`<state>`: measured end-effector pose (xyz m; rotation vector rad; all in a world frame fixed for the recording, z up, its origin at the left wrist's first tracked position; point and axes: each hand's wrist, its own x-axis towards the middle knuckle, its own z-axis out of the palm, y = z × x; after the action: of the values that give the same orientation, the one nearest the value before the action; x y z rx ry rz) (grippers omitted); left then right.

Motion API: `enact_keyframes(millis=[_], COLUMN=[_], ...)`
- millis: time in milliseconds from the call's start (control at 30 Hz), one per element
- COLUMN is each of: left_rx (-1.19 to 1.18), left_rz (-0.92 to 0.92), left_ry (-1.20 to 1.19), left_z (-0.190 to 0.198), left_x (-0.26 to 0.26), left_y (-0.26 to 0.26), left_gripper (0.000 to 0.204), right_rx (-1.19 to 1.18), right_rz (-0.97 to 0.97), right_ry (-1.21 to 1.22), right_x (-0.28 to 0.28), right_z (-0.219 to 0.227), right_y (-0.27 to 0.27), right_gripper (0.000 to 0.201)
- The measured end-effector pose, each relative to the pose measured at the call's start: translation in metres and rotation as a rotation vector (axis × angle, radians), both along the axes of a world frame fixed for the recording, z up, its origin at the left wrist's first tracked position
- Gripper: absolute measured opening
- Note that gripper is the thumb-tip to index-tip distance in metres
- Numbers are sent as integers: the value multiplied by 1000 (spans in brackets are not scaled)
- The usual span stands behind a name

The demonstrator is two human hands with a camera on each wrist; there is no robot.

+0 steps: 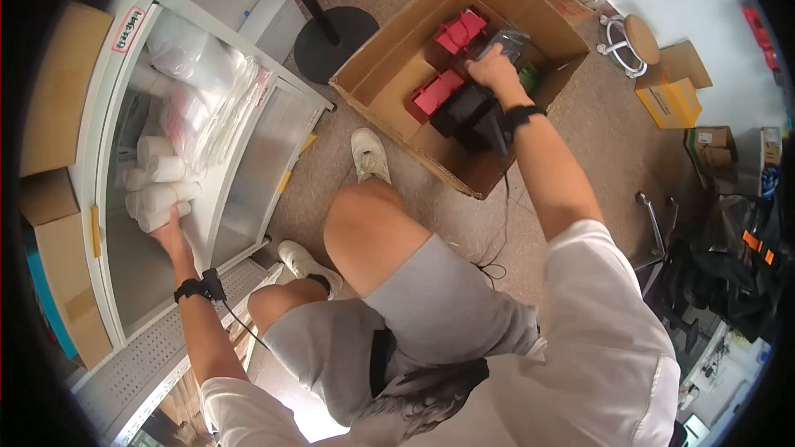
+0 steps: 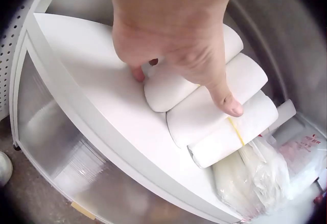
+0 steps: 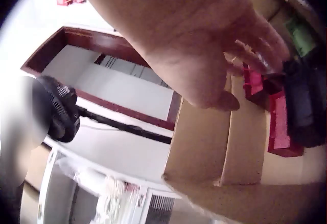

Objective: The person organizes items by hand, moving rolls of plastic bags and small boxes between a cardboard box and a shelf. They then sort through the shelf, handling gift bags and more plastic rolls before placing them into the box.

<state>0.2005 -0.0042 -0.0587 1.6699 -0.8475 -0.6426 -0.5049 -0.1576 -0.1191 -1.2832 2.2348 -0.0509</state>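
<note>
Inside the cabinet on the left lie several white rolls (image 1: 171, 169), side by side on a white shelf (image 2: 97, 75). My left hand (image 2: 176, 45) grips the nearest white rolls from above, thumb across one and fingertips down the far side of another. A yellow band shows on one roll (image 2: 255, 119). My right hand (image 1: 497, 74) reaches down into a large cardboard box (image 1: 385, 50), fingers at a dark, shiny plastic-wrapped package (image 1: 511, 43). In the right wrist view its thumb stands apart from the fingers. Red boxes (image 1: 436, 93) and black boxes (image 1: 458, 112) lie below.
Clear bags (image 1: 192, 54) of white goods fill the back of the shelf. A black round stand base (image 1: 335, 43) stands between cabinet and cardboard box. A stool (image 1: 640, 40) and a yellow carton (image 1: 669, 103) are at the right. A thin cable (image 1: 503, 236) trails to the floor.
</note>
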Motion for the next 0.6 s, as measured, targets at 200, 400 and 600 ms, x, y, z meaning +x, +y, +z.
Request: enact_keyframes(millis=[200, 400, 600], left_rx=[-84, -42, -11], left_rz=[90, 86, 93], left_ry=[16, 126, 68], left_z=[28, 40, 62], left_x=[-10, -1, 12], left_y=[15, 24, 46], left_gripper=[82, 102, 101], right_rx=[1, -107, -193], right_rz=[-617, -748, -578], right_ry=[50, 16, 51], right_x=[-29, -39, -62], right_z=[-79, -134, -77], right_y=[-46, -51, -35], right_gripper=[125, 131, 112])
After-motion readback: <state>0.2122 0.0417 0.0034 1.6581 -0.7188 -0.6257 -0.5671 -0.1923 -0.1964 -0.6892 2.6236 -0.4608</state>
